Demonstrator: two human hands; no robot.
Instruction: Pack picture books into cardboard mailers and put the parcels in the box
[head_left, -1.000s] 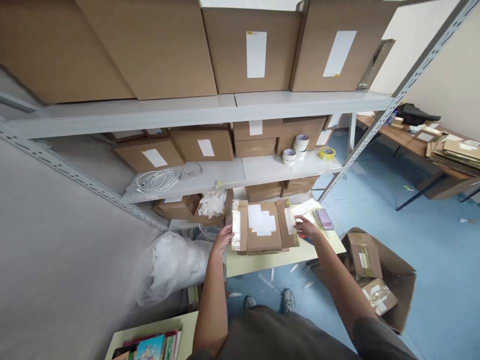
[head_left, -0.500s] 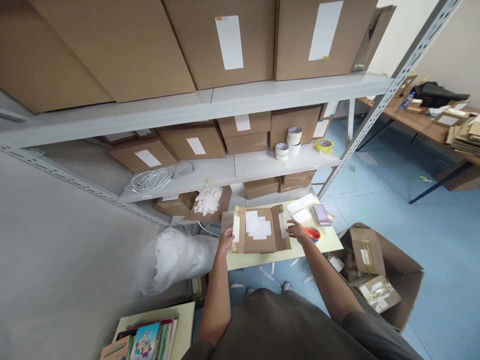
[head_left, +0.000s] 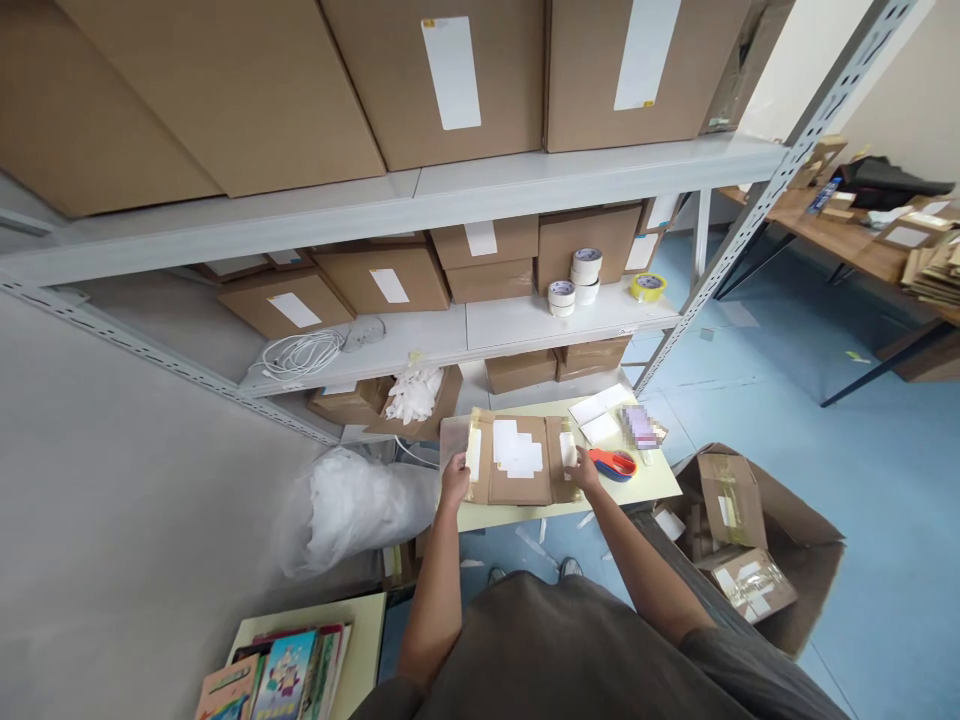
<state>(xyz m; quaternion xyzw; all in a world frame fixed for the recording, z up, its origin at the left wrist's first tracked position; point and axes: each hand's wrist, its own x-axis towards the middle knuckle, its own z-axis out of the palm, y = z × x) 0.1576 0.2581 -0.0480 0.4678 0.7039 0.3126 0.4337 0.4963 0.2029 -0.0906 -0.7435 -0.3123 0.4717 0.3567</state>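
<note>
A flattened cardboard box (head_left: pixel 521 488) with white paper patches across its middle and on both side flaps lies over the pale yellow table (head_left: pixel 495 517). My left hand (head_left: pixel 454 480) grips its left edge, fingers closed around the flap. At the opposite edge, my right hand (head_left: pixel 583 470) is closed on the right flap. Just right of that hand are orange-red and blue scissors (head_left: pixel 613 464), lying on the table. White paper sheets (head_left: pixel 598 415) and a blurred purple packet (head_left: pixel 642 428) sit farther back on the right.
Metal shelving (head_left: pixel 480 196) with cardboard boxes rises in front, holding tape rolls (head_left: pixel 561 298) and a white cable (head_left: pixel 300 356). An open carton (head_left: pixel 806 600) of used boxes stands at right. A bag of white material (head_left: pixel 352 510) is at left; books (head_left: pixel 281 675) lie lower left.
My right hand has shifted slightly left and down, closing on the right flap. More of the scissors shows now. The view has moved slightly.
</note>
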